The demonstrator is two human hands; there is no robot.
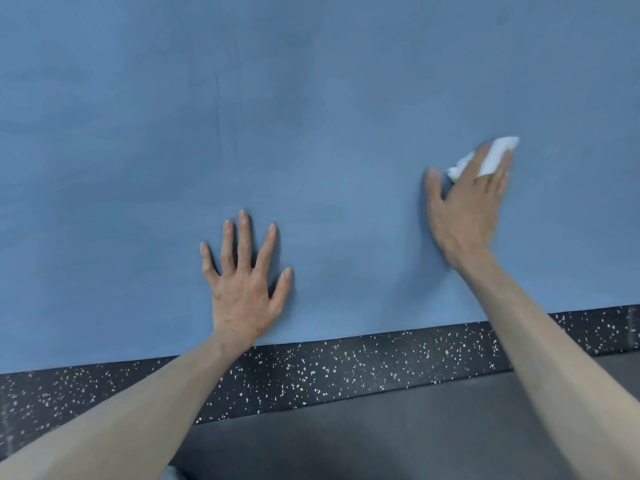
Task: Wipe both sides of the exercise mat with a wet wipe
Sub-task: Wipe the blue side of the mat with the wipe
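A blue exercise mat [311, 116] lies flat and fills most of the view. My left hand [244, 285] rests palm down on it near its front edge, fingers spread and straight. Farther right, my right hand [467, 206] lies flat on the mat and presses a white wet wipe [493, 157] against it. The wipe is woven between the fingers, with its ends sticking out past them. The right hand and the wipe look blurred.
In front of the mat's near edge runs a strip of black speckled rubber floor [346, 368]. A plain dark grey mat [381, 434] lies nearer to me at the bottom right.
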